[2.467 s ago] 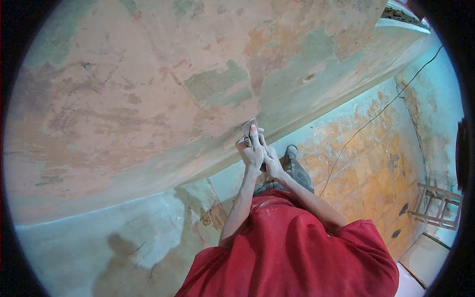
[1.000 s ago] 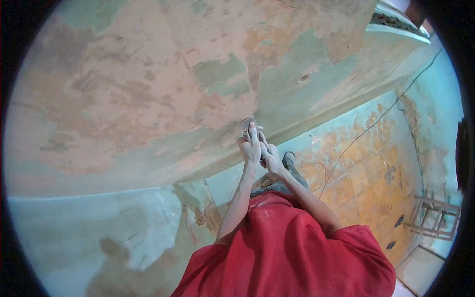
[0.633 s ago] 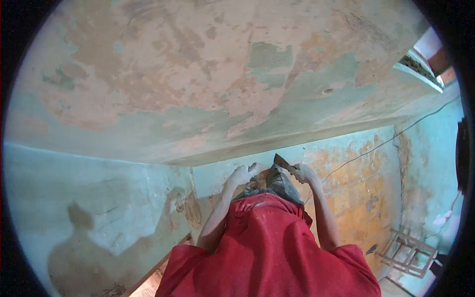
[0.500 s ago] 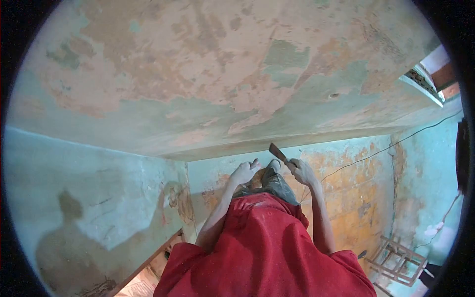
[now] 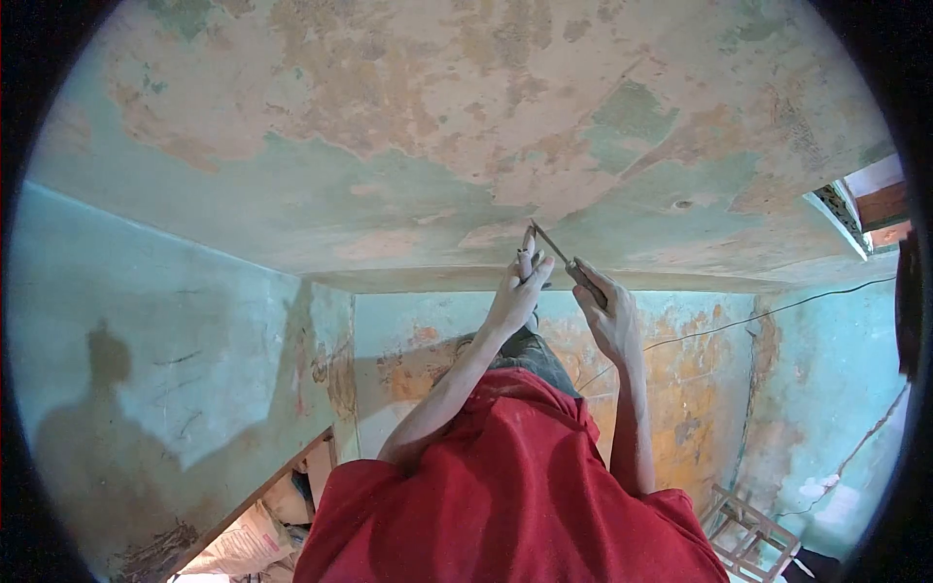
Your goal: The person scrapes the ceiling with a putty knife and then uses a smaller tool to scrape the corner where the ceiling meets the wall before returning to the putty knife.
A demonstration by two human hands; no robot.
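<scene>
In my right hand (image 5: 612, 321) is a scraper (image 5: 554, 243), gripped round its handle, its thin blade slanting up and to the left, seen nearly edge-on. My left hand (image 5: 515, 293) is raised beside it, the index finger stretched up to the blade's tip and the thumb held apart from it. The other fingers are curled and partly hidden. Behind both hands spreads the ceiling (image 5: 389, 204), patched with worn green paint and bare pinkish areas.
A turquoise wall (image 5: 185, 321) with shadows stands left, and a peeling orange-and-blue wall (image 5: 671, 389) lies beyond my legs. A cable (image 5: 748, 319) crosses it. Lower right stands a wooden frame (image 5: 753, 539); lower left lies a sack (image 5: 243, 539). An opening (image 5: 846, 214) shows upper right.
Both hands have risen and come together, the scraper's blade now meeting the left index finger in view. The blade has turned nearly edge-on. The view has shifted slightly.
</scene>
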